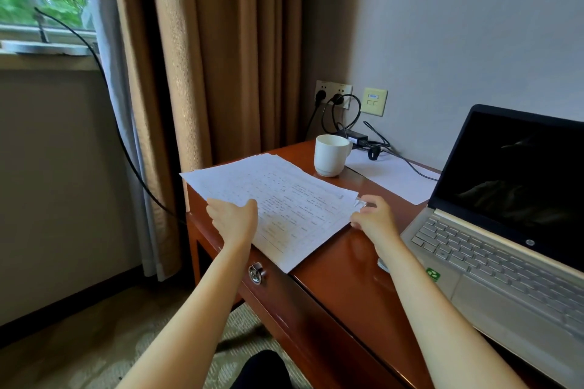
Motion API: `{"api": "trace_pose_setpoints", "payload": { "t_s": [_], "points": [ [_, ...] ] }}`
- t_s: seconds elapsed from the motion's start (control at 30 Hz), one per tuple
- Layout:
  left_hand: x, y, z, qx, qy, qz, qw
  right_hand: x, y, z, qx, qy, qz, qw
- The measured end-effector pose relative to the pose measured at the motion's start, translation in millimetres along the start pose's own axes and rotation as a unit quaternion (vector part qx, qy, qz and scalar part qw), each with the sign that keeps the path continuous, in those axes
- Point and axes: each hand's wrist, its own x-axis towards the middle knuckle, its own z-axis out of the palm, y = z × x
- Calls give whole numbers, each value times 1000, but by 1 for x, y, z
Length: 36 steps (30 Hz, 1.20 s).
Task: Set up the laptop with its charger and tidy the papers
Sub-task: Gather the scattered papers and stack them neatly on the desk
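view: head
papers (284, 199): white printed stack, skewed on the surface (341, 262), left edge overhanging
left grip (234, 218): clamped on the stack's left edge, thumb on top
right grip (374, 218): fingers curled on the stack's right corner
laptop (505, 230): open, screen dark, at right
mug (330, 155): white, behind the papers; contents cannot be told
charger (357, 137): black, by the wall

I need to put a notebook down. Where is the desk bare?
Bare wood of the desk lies between the paper stack and the laptop, toward the front edge. The back corner is crowded: mug, charger, cables, a loose sheet.
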Motion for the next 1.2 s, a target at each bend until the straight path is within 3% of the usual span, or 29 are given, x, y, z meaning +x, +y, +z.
{"api": "trace_pose_setpoints", "payload": {
  "t_s": [0.23,0.4,0.6,0.87,1.07,1.2],
  "points": [
    [12,4,17,-14,-24,-40,999,4,0,0,75,34,47,995],
    [6,10,28,73,-13,-32,997,4,-2,2,131,-6,65,989],
    [1,7,31,184,-35,37,982,10,1,8,64,16,-18,998],
    [-13,24,49,323,-109,212,916,30,-1,-2,-70,45,-51,995],
    [-27,50,85,263,-249,268,893,57,-1,-39,-247,51,-48,966],
    [-38,69,115,180,-351,241,887,74,3,-49,-345,25,-50,937]
  ]
}}
